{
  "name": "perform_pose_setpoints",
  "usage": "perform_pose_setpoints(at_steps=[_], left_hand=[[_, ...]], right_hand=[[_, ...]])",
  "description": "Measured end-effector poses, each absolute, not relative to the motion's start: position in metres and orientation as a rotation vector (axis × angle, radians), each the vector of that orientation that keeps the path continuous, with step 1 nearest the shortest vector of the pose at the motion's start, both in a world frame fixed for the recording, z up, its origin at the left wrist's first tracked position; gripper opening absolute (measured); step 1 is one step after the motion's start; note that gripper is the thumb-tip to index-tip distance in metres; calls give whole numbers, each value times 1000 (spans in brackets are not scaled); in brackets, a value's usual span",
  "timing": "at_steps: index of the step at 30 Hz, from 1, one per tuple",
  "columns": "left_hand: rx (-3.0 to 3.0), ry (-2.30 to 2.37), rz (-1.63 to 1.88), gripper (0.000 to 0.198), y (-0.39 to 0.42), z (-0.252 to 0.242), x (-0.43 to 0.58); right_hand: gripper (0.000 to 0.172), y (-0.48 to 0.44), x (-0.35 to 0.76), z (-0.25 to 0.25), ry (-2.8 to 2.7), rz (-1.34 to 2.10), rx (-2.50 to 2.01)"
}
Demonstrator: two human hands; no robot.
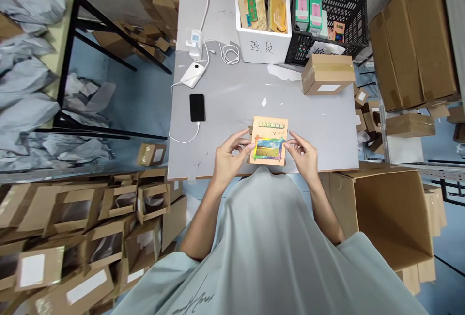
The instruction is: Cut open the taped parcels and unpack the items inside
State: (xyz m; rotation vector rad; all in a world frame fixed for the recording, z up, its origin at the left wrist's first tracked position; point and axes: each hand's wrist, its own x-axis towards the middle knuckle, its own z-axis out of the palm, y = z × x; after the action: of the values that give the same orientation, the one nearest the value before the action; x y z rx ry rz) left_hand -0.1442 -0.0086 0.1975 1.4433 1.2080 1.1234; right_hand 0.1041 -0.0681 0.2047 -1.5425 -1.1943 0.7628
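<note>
A small orange book, its cover showing a field picture in a rainbow frame, is held near the table's front edge. My left hand pinches its left side between thumb and fingers. On the opposite side my right hand grips the right edge the same way. Behind the book, a bit of brown cardboard shows at its left and lower edges; most of it is hidden. A black phone on a white cable lies to the left on the grey table.
At the back stand a white foam box of books and a black crate. A sealed carton sits at the right. A power bank and power strip lie left. Opened cartons crowd the left floor; a large open carton stands right.
</note>
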Motion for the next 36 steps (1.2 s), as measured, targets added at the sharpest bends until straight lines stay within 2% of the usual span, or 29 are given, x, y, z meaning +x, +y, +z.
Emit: perform_pose_setpoints(at_steps=[5, 12, 18, 26, 29, 33, 36], left_hand=[[1475, 1137, 1044, 43, -11, 204, -148], [1437, 1001, 1005, 47, -8, 206, -153], [1339, 1161, 960, 52, -7, 209, -147], [1311, 1208, 878, 46, -1, 214, -147], [1357, 1214, 893, 52, -1, 212, -151], [1398, 1197, 923, 70, -1, 207, -156], [1350, 1157, 934, 69, -1, 201, -159]], right_hand=[[43, -70, 100, 205, -1063, 909, -1511], [44, -74, 102, 206, -990, 987, -1476], [43, -71, 101, 208, -1008, 1080, -1473], [54, -65, 88, 211, -831, 1216, -1477], [55, -67, 86, 214, -840, 1221, -1470], [64, -68, 82, 214, -876, 1168, -1464], [59, -66, 79, 210, -891, 1130, -1438]])
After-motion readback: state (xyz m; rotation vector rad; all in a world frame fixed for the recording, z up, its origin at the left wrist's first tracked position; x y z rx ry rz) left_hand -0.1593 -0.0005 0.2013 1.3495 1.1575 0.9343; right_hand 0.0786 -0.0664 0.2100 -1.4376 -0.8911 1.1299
